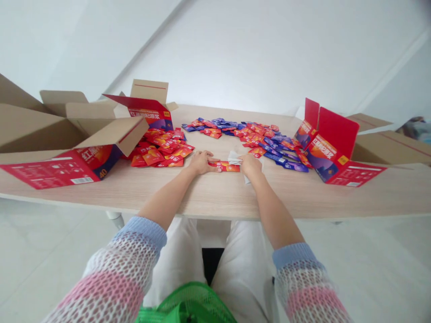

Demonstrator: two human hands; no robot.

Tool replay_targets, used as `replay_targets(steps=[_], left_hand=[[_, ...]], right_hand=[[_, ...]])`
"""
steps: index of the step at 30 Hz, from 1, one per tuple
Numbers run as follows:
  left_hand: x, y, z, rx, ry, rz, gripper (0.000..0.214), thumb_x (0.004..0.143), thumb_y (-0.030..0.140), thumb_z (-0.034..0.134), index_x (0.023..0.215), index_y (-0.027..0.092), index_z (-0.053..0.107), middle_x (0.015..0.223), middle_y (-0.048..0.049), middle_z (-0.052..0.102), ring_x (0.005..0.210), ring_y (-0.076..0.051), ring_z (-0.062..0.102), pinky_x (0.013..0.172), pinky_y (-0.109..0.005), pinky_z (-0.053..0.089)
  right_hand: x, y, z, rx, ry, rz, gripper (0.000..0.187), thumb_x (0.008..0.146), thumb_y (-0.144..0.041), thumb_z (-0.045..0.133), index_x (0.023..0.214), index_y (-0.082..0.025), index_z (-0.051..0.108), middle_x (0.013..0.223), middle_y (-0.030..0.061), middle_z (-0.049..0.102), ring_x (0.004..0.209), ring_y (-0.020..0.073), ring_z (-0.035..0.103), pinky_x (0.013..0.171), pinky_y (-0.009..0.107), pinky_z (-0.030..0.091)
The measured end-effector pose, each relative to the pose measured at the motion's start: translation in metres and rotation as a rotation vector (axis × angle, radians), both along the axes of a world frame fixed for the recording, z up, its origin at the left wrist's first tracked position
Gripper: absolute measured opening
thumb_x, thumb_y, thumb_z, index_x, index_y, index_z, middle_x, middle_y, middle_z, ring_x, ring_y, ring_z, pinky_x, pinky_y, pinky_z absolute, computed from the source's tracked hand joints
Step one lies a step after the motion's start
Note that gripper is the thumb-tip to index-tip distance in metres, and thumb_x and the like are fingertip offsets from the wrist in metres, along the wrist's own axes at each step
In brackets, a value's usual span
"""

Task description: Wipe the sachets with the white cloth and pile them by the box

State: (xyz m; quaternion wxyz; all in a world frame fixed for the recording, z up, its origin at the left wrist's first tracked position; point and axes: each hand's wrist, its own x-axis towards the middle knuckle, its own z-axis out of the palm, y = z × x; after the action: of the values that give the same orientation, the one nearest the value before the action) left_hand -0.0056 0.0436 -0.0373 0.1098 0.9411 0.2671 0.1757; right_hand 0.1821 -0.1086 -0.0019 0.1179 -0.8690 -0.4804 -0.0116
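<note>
A red and orange sachet (pixel 231 166) lies flat on the table between my hands. My left hand (pixel 202 163) grips its left end, thumb and fingers closed over the edge. My right hand (pixel 251 166) is closed on a white tissue (pixel 235 158) and presses it at the sachet's right end. Part of the tissue sticks out below the right hand. Left of my hands is a heap of red sachets (pixel 163 148). Mixed red and purple sachets (pixel 256 132) spread behind and to the right, near a row of purple ones (pixel 286 157).
Open red cartons stand on both sides: a large one (pixel 63 172) at the left front, another (pixel 151 114) behind it, and one (pixel 340 157) at the right. The pale wooden table (pixel 215 197) backs onto a white wall (pixel 269 54). A green mesh item (pixel 188 300) sits at my lap.
</note>
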Motion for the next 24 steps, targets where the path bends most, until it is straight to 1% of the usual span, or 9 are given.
replay_targets(steps=[4, 7, 9, 11, 14, 16, 19, 21, 24], left_hand=[[0.003, -0.004, 0.002, -0.013, -0.001, 0.014, 0.067, 0.061, 0.075, 0.064, 0.113, 0.033, 0.067, 0.129, -0.0012, 0.055, 0.111, -0.031, 0.041, 0.096, -0.042, 0.029], [0.003, -0.006, 0.006, -0.023, -0.016, 0.016, 0.070, 0.060, 0.078, 0.062, 0.113, 0.033, 0.067, 0.126, -0.0022, 0.056, 0.111, -0.032, 0.042, 0.096, -0.043, 0.030], [0.003, -0.006, 0.006, -0.029, -0.023, 0.020, 0.071, 0.059, 0.078, 0.062, 0.113, 0.033, 0.067, 0.126, -0.0025, 0.057, 0.110, -0.032, 0.042, 0.095, -0.043, 0.031], [0.003, -0.006, 0.005, -0.024, -0.031, 0.027, 0.070, 0.058, 0.078, 0.063, 0.112, 0.033, 0.068, 0.125, -0.0025, 0.057, 0.110, -0.032, 0.043, 0.095, -0.044, 0.032], [0.004, -0.004, 0.002, 0.005, -0.037, 0.022, 0.065, 0.059, 0.075, 0.065, 0.105, 0.030, 0.070, 0.123, -0.0032, 0.058, 0.109, -0.031, 0.044, 0.095, -0.043, 0.032], [0.003, -0.004, -0.001, 0.018, -0.037, 0.013, 0.062, 0.060, 0.074, 0.065, 0.101, 0.028, 0.071, 0.123, -0.0035, 0.057, 0.109, -0.031, 0.044, 0.095, -0.043, 0.032], [0.003, -0.004, -0.001, 0.016, -0.041, 0.013, 0.062, 0.063, 0.073, 0.064, 0.106, 0.029, 0.070, 0.124, -0.0033, 0.055, 0.110, -0.033, 0.042, 0.095, -0.044, 0.031], [0.003, -0.006, 0.000, 0.008, -0.039, 0.017, 0.065, 0.064, 0.074, 0.062, 0.114, 0.033, 0.067, 0.123, -0.0030, 0.054, 0.111, -0.034, 0.041, 0.095, -0.044, 0.031], [0.003, -0.009, 0.002, -0.004, -0.033, 0.018, 0.067, 0.064, 0.076, 0.059, 0.119, 0.039, 0.063, 0.124, -0.0017, 0.053, 0.112, -0.034, 0.040, 0.095, -0.044, 0.030]], right_hand=[[0.017, -0.009, -0.003, 0.052, 0.020, -0.119, 0.036, 0.091, -0.025, 0.043, 0.119, -0.035, 0.063, 0.115, 0.0104, 0.056, 0.093, 0.0219, 0.061, 0.077, 0.031, 0.046], [0.022, -0.012, -0.003, 0.191, 0.029, -0.101, 0.038, 0.092, -0.028, 0.042, 0.126, -0.034, 0.057, 0.114, 0.0088, 0.057, 0.098, 0.0211, 0.058, 0.082, 0.029, 0.044], [0.017, -0.011, -0.003, 0.283, 0.007, -0.018, 0.040, 0.094, -0.029, 0.039, 0.132, -0.032, 0.052, 0.115, 0.0084, 0.056, 0.101, 0.0203, 0.055, 0.085, 0.029, 0.042], [0.008, -0.008, -0.003, 0.296, -0.014, 0.134, 0.041, 0.095, -0.030, 0.037, 0.134, -0.031, 0.049, 0.114, 0.0078, 0.055, 0.101, 0.0195, 0.055, 0.085, 0.028, 0.042], [-0.009, -0.006, -0.003, 0.180, -0.010, 0.386, 0.041, 0.094, -0.031, 0.041, 0.134, -0.034, 0.048, 0.110, 0.0055, 0.056, 0.096, 0.0178, 0.055, 0.082, 0.025, 0.041], [-0.016, -0.005, -0.004, 0.113, -0.012, 0.445, 0.041, 0.094, -0.032, 0.043, 0.134, -0.035, 0.047, 0.109, 0.0050, 0.056, 0.096, 0.0179, 0.056, 0.080, 0.025, 0.041], [-0.019, -0.003, -0.004, 0.076, -0.017, 0.352, 0.040, 0.093, -0.034, 0.044, 0.132, -0.037, 0.050, 0.112, 0.0064, 0.057, 0.100, 0.0205, 0.057, 0.081, 0.027, 0.042], [-0.018, 0.000, -0.005, 0.047, 0.003, 0.258, 0.039, 0.092, -0.035, 0.045, 0.130, -0.038, 0.052, 0.115, 0.0071, 0.057, 0.101, 0.0224, 0.057, 0.081, 0.029, 0.043], [-0.017, 0.004, -0.004, -0.001, 0.046, 0.134, 0.037, 0.091, -0.036, 0.045, 0.127, -0.040, 0.055, 0.118, 0.0073, 0.059, 0.099, 0.0239, 0.060, 0.078, 0.031, 0.045]])
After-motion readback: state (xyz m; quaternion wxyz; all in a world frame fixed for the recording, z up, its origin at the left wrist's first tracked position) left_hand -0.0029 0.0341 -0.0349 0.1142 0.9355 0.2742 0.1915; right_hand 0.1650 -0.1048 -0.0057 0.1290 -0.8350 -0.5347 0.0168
